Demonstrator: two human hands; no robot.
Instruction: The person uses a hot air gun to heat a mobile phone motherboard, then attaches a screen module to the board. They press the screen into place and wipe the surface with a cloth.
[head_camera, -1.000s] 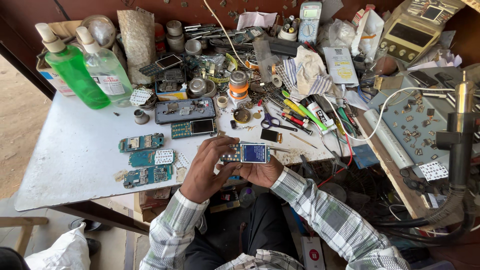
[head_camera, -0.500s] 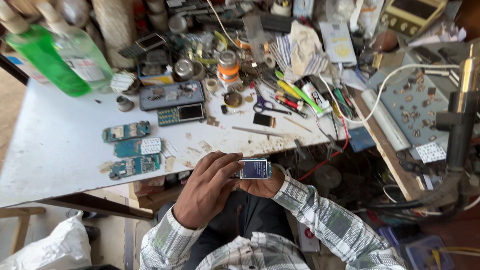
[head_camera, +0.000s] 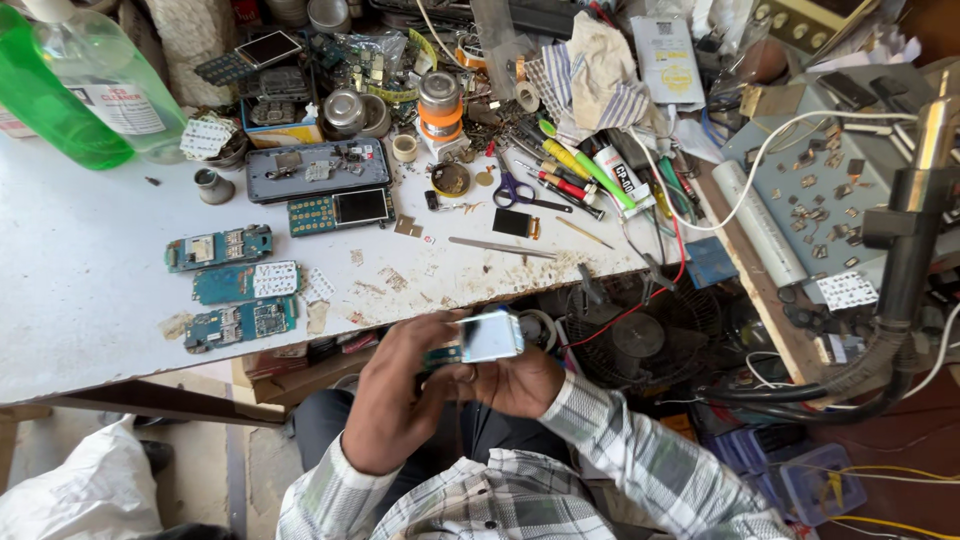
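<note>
Both hands hold a small phone circuit board with a pale display just below the near edge of the white worktable. My left hand grips the board's left end with its fingers curled over it. My right hand cradles it from beneath on the right. Both sleeves are checked. Three blue-green phone boards lie in a stack-like column on the table to the upper left of my hands.
A green liquid bottle and a clear bottle stand at the far left. Opened phones, screwdrivers and scissors, a striped cloth, tweezers and wires crowd the table's back. A black gooseneck stand rises at the right.
The view has tilted down and the table has shifted up in frame. My hands have drawn the board off the table edge toward my lap and closer to the camera.
</note>
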